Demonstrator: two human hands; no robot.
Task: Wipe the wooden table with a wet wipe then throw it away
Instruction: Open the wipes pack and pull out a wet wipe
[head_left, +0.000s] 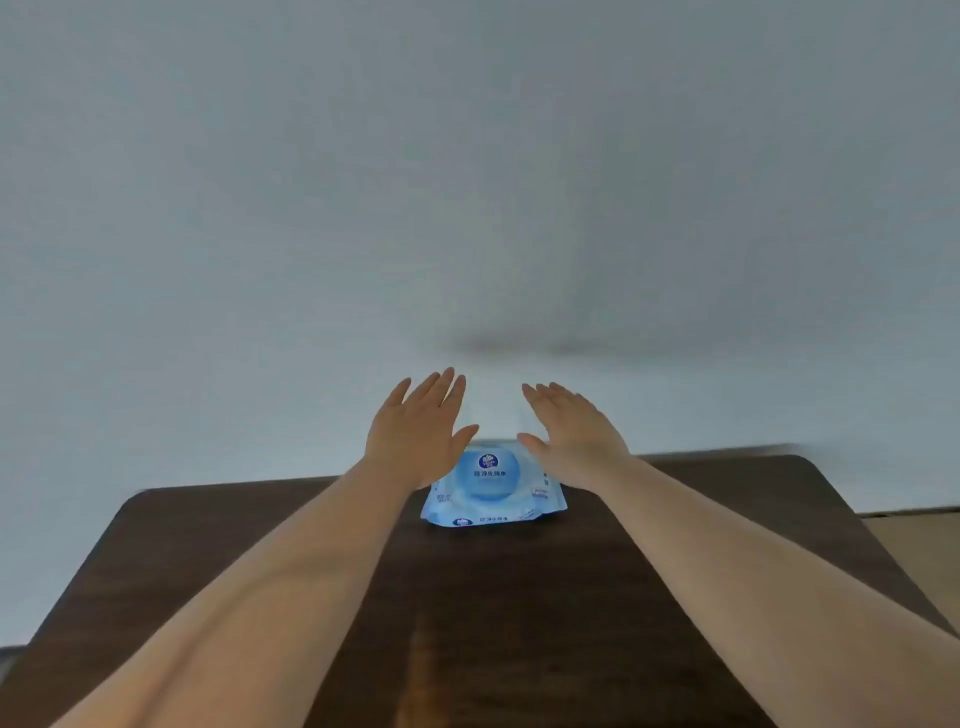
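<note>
Up front, the left hand (415, 434) and the right hand (574, 434) are both stretched out flat with fingers spread wide, backs toward the camera, holding nothing. They hang side by side with a gap between them, above the far edge of the wooden table (519, 597). Between and just below them a blue wet wipe pack (493, 491) lies flat near the middle of that far edge; the left palm overlaps its left corner, though whether it touches is hard to tell. Behind the table rises a plain pale wall (467, 182).
</note>
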